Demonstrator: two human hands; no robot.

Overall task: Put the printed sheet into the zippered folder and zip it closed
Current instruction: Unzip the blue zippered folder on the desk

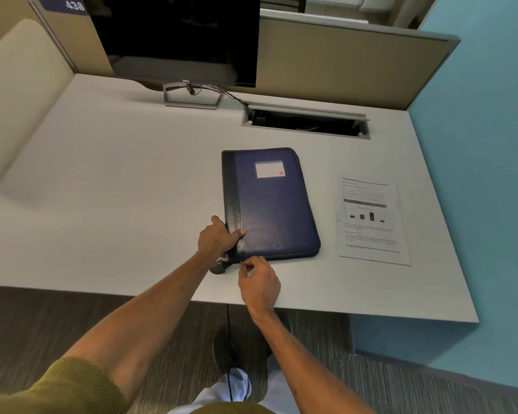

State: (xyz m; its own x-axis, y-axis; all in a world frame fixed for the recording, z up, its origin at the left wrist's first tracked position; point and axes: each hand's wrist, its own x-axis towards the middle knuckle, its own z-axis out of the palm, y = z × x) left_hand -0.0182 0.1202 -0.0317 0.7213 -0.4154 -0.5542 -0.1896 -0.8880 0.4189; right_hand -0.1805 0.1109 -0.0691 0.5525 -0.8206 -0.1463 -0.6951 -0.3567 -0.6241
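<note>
A dark blue zippered folder [272, 204] lies closed and flat on the white desk [117, 189], with a white label on its cover. My left hand [217, 239] grips its near left corner along the black spine, thumb on top. My right hand [259, 280] is at the folder's near edge, fingers pinched at the zipper by that corner; the pull itself is too small to make out. A dark tab sticks out below the corner. The printed sheet [370, 219], with a table and bar chart, lies flat to the right of the folder, apart from it.
A black monitor [177, 37] on a metal stand [192, 97] stands at the back of the desk. An open cable tray [305, 122] is recessed behind the folder. Partition panels wall the back and left. The desk's front edge runs just below my hands.
</note>
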